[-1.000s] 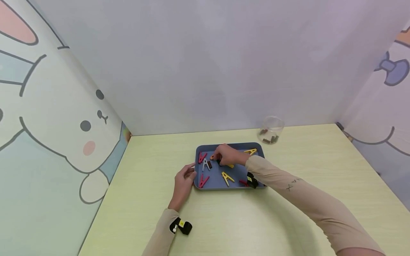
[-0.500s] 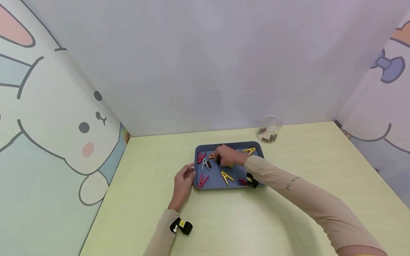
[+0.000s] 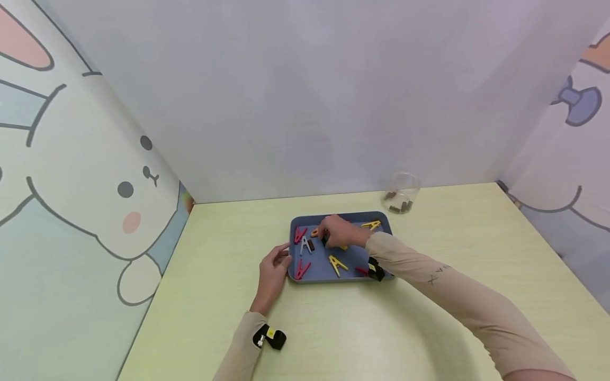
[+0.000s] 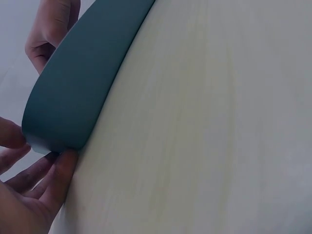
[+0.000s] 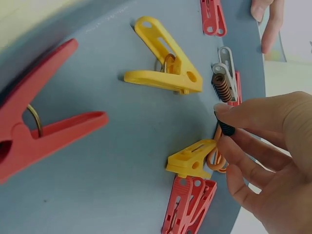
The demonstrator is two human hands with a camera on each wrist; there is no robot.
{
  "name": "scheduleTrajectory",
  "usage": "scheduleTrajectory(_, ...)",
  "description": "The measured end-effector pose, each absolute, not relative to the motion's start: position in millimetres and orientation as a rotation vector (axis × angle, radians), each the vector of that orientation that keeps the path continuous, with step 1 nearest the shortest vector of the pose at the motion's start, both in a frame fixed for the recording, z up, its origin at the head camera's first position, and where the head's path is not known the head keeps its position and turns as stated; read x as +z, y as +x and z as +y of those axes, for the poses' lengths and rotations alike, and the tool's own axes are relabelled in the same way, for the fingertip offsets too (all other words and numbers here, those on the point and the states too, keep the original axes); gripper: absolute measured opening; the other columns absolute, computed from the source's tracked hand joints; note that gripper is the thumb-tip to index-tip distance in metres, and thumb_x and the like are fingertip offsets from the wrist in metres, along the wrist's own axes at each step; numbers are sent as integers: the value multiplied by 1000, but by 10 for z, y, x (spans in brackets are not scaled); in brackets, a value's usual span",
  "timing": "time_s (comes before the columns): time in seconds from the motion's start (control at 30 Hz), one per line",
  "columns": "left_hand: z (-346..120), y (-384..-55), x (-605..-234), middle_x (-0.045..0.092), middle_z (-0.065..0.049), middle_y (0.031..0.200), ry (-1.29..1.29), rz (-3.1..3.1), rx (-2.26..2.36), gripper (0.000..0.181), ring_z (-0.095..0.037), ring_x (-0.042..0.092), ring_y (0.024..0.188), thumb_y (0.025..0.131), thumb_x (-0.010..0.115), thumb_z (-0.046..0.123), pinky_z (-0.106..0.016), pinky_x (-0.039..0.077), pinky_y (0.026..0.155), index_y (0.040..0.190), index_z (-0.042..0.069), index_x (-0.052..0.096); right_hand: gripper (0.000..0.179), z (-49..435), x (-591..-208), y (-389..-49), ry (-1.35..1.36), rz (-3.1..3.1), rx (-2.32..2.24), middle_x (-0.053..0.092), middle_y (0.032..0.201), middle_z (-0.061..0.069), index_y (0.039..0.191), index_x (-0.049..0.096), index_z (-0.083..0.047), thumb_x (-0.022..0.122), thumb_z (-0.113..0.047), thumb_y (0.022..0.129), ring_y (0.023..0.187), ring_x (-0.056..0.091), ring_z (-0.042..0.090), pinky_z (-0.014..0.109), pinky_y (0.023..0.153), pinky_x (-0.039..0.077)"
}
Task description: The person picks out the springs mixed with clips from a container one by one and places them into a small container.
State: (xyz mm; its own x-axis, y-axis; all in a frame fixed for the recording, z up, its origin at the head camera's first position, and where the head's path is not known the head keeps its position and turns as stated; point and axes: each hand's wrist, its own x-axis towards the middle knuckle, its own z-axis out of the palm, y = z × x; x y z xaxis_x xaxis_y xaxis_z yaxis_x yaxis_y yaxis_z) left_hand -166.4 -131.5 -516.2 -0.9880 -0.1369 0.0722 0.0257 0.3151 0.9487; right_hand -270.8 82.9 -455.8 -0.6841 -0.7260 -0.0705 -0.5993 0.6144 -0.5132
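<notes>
In the head view a blue-grey tray (image 3: 324, 279) holds several plastic clothespins. My right hand (image 3: 340, 231) is over its middle. The right wrist view shows that hand's thumb and fingers pinching a small black spring (image 5: 226, 128). Close to the fingertips lie a brown spring (image 5: 222, 87), a grey clothespin (image 5: 226, 58), a yellow clothespin (image 5: 192, 158) and an orange clip (image 5: 216, 158), partly hidden by the hand. My left hand (image 3: 272, 275) touches the tray's left side; its fingertips rest against the outer wall (image 4: 73, 97) in the left wrist view.
Behind the tray's right corner stands a clear jar (image 3: 402, 193) with several small brown pieces inside. Another yellow clothespin (image 5: 170, 68) and a large red clothespin (image 5: 34, 117) lie in the tray. A pale wall (image 3: 310, 106) rises behind the light wood table (image 3: 229, 238).
</notes>
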Motion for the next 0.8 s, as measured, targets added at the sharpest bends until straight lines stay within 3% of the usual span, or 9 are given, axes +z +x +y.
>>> scheduleTrajectory(0.3, -1303, -1660, -5131, 64, -11, 107, 106, -2431, -1744, 33, -20, 62, 95, 91, 59, 6, -35, 50, 83, 123, 13, 63, 21, 935, -4516, -2664, -1100, 2536, -812, 62, 116, 16, 98, 71, 1, 73, 3, 77, 83, 63, 19, 29, 68, 53)
scheduleTrajectory(0.5, -1306, -1661, -5133, 64, -12, 108, 103, -2425, -1749, 33, -21, 62, 96, 91, 59, 6, -36, 50, 85, 124, 12, 63, 20, 1015, -4517, -2654, -1111, 2520, -929, 65, 106, 13, 96, 71, 1, 73, 3, 77, 77, 62, 14, 25, 63, 52)
scheduleTrajectory(0.8, -1308, -1665, -5156, 65, -10, 107, 129, -2426, -1767, 33, -20, 62, 96, 91, 60, 8, -37, 49, 86, 123, 13, 64, 19, 1136, -4493, -2671, -1152, 2479, -1089, 66, 96, 12, 96, 71, 2, 72, 4, 77, 77, 62, 14, 27, 67, 52)
